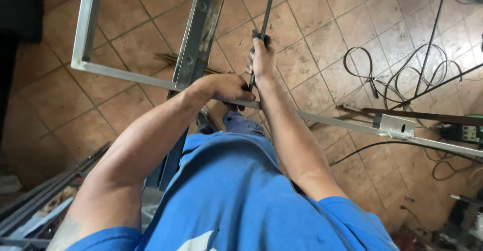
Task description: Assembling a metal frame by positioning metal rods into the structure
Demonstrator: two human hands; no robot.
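Both hands work at one spot on a metal frame [126,75] of pale square tube that stands over the tiled floor [322,34]. The right hand [262,59] is wrapped tight around a thin dark steel rod [267,9], which runs from the top edge of the view down past the frame's near rail. The left hand [226,87] is curled over that rail just where the rod crosses it, fingers closed on the joint; whether it also pinches the rod's lower end is hidden. A wider grey channel [198,34] crosses the rail just beside the left hand.

The step in hand looks like setting the rod against the rail and holding it in line. The next move seems to call for a steady grip so that the rod stays put at the crossing. Dark cables [402,69] lie coiled on the floor well to the right, with a bracket [397,125] farther along the rail.
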